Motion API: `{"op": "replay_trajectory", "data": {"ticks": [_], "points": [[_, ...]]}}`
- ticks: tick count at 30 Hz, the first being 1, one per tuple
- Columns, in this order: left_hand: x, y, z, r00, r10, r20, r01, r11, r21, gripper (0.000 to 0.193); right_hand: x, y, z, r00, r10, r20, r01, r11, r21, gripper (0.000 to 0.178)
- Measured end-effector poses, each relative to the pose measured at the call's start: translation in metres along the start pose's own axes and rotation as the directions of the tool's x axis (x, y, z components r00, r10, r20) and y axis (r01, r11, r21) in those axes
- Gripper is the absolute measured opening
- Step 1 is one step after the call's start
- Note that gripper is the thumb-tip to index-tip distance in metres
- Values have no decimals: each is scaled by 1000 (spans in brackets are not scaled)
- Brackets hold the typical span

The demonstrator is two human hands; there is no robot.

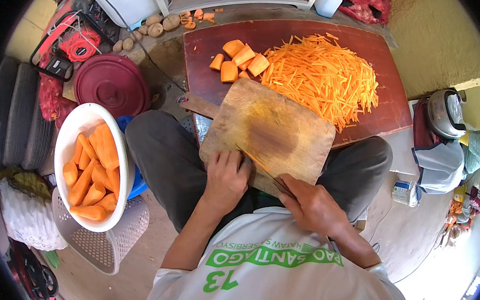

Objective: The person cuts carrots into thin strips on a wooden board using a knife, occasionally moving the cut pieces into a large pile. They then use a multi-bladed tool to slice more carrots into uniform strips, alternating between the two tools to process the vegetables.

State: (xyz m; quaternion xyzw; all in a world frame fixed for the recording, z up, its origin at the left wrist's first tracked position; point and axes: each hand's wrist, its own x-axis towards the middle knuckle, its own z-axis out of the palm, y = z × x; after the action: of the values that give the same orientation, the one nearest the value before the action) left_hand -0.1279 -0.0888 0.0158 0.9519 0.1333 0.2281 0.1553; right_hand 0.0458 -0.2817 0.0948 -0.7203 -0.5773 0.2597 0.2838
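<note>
A worn wooden cutting board [300, 131] with a darker middle lies across my lap, its far edge resting on a low red-brown table [209, 39]. My right hand [313, 203] is wrapped round the handle of a knife [276, 180], whose narrow blade slants up and left over the board's near edge. A streak of orange shows along the blade. At the board's near left, my left hand [226, 176] has curled fingers close to the blade; what they hold, if anything, is hidden. Beyond the board are a heap of carrot strips [324, 75] and several peeled carrot chunks [242, 55].
Left of my knee, a white basin [61, 147] holds whole peeled carrots [98, 169], above a grey perforated basket [110, 250]. A maroon lid [112, 84], tyres [9, 117] and potatoes [154, 30] lie farther off. A metal pot [446, 114] and a can [405, 193] stand right.
</note>
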Motion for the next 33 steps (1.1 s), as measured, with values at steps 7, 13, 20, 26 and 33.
{"op": "replay_trajectory", "data": {"ticks": [7,13,20,26,33], "points": [[-8,-8,5,996,-84,20,84,996,-15,44,28,2,3,1000,9,28,-11,997,71,38],[-5,-5,4,998,-56,0,56,994,-93,45,12,-6,3,999,42,10,-42,998,55,36],[-12,-10,11,997,-54,-46,50,995,-90,42,16,-7,-1,1000,-1,1,1,995,100,35],[-6,-7,2,998,-67,4,67,991,-119,40,38,-5,10,1000,11,-3,-11,997,78,33],[-10,-7,5,996,-82,-47,75,988,-137,38,18,-10,-1,995,84,50,-92,977,191,32]]}}
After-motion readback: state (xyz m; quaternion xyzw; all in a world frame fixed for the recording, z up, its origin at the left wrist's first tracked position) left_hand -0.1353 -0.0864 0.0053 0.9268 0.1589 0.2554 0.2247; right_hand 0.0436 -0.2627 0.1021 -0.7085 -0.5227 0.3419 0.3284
